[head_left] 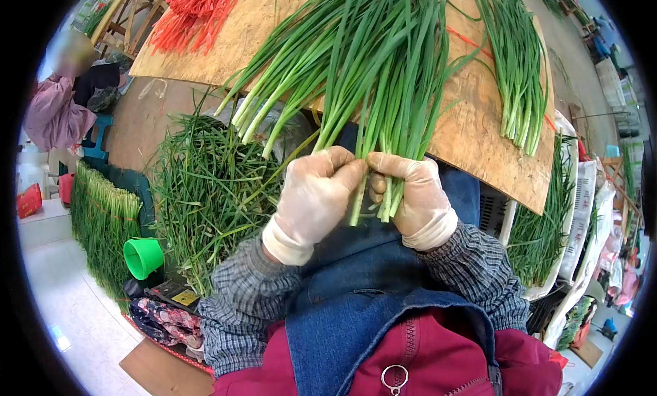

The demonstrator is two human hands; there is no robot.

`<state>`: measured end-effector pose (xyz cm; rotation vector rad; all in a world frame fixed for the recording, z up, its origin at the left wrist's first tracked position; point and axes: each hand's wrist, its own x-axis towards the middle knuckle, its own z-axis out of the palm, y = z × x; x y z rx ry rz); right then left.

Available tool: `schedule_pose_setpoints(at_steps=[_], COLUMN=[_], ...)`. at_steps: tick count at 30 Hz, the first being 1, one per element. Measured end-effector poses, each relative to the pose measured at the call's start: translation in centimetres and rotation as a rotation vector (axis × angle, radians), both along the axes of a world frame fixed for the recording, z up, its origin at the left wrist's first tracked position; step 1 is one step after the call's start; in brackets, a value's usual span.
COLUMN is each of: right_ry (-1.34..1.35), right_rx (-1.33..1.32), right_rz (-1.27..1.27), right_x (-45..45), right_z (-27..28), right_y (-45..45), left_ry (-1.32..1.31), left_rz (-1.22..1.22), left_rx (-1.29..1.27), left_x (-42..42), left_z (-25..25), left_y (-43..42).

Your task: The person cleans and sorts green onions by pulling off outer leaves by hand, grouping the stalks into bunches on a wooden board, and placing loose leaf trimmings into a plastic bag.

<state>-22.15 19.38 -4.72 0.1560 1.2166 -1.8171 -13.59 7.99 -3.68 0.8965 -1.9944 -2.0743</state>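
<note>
Green stalks [390,115]: lay lengthwise over the wooden board's [489,149] near edge, pale ends toward the wearer; gloved left hand [308,197] and right hand [421,201], equally near, pinched them low.

Two gloved hands [367,164] pinch the pale stem ends of long green leafy stalks [390,81] at the light brown wooden surface's [489,146] edge.
</note>
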Motion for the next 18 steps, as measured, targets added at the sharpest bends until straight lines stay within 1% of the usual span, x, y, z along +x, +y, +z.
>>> schedule_pose_setpoints(at_steps=[2, 5, 6, 9, 11, 13, 14, 17, 18], right_ry=[-0.005, -0.04, -0.056, -0.082, -0.13, -0.162, -0.105, -0.242, -0.263], right_rx=[-0.012, -0.038, -0.048, -0.083, -0.123, -0.152, -0.132, -0.148, -0.144], right_rz=[-0.038, -0.046, -0.043, -0.042, -0.035, -0.044, -0.029, -0.061, -0.058], right_x=[0.1, -0.1, -0.1, -0.2, -0.4, -0.3, -0.4, -0.5, -0.5], right_z=[0.1, -0.1, -0.1, 0.3, 0.2, 0.2, -0.1, -0.5, -0.3], right_y=[-0.3, -0.4, -0.4, -0.5, -0.3, -0.5, -0.3, 0.1, 0.4], left_ry=[0.026, 0.21, 0.183, 0.436, 0.541, 0.36, 0.308, -0.146, -0.134], left_rz=[0.016, 0.145, 0.158, 0.347, 0.715, 0.895, 0.907, 0.595, 0.524], left_rx=[-0.343, -0.564, -0.571, -0.297, -0.199, -0.222, -0.239, -0.355, -0.4], left_x=[0.5, 1.5, 2.0, 4.7, 6.6, 9.6, 10.5, 11.4, 10.2], left_z=[0.5, -0.7, -0.5, -0.2, 0.3, -0.2, -0.8, -1.9, -2.2], left_y=[0.9, 1.7, 1.9, 2.2, 1.7, -0.7, -1.4, -1.8, -1.3])
